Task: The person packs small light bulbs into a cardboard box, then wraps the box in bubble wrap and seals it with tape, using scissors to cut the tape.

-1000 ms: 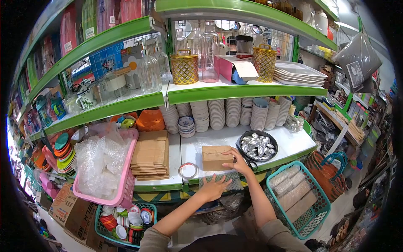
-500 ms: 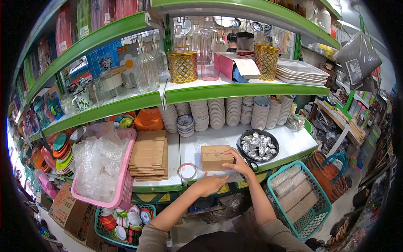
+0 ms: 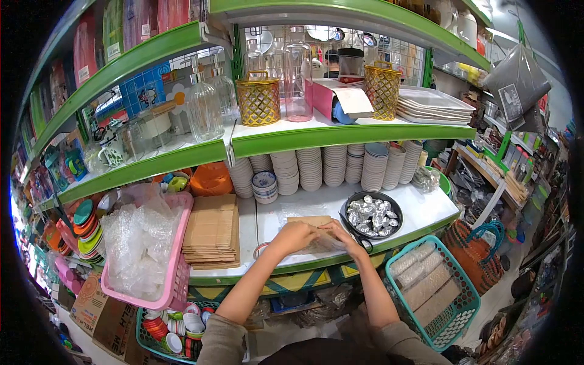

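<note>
Brown cardboard box (image 3: 309, 220) on white shelf (image 3: 421, 210), clear plastic wrap (image 3: 325, 245) at front.

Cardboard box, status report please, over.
Left hand and right hand close together at cardboard box, its top partly showing. Clear plastic wrap at its near side. Black pan beside right hand.

on a cardboard box (image 3: 109, 328) at lower left, big dark slanting capitals were only partly legible, seeming to include "helm" and "me"; smaller orange print on its other side was too fine to read. white stickers (image 3: 83, 73) on upper-left plastic goods (image 3: 86, 45) and a white label (image 3: 511, 102) on a hanging grey package (image 3: 527, 76) were unreadable.
</note>
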Demonstrator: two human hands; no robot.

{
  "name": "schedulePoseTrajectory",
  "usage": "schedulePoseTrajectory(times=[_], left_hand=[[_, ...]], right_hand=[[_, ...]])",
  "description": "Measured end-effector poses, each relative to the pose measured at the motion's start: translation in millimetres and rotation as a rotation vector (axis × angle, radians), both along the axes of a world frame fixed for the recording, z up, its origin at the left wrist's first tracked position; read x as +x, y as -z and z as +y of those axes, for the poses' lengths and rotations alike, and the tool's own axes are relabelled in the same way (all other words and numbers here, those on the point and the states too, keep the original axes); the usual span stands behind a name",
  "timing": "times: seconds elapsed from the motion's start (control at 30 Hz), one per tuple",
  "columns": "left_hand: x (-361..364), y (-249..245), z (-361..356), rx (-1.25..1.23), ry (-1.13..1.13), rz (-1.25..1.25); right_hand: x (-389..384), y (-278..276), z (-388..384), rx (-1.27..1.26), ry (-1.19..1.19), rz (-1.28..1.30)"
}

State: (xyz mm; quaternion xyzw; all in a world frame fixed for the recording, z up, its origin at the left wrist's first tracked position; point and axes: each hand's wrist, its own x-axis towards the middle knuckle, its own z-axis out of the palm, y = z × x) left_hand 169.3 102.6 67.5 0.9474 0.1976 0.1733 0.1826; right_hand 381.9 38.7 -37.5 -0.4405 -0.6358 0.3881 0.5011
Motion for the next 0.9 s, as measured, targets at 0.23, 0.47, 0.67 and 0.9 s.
schedulePoseTrajectory(times=[0.23,0.47,0.67,0.9], left_hand=[[12,11,11,-0.055,-0.060,-0.159],[14,9,15,0.024,-0.133,-0.233],[19,18,32,-0.063,-0.104,-0.241],[20,28,37,-0.036,-0.146,-0.210]], right_hand=[[3,29,13,-0.120,0.067,0.413],[19,45,9,-0.244,0.189,0.419],[6,-19,-24,-0.391,0.188,0.319],[1,-23,-15,-0.199,0.108,-0.093]])
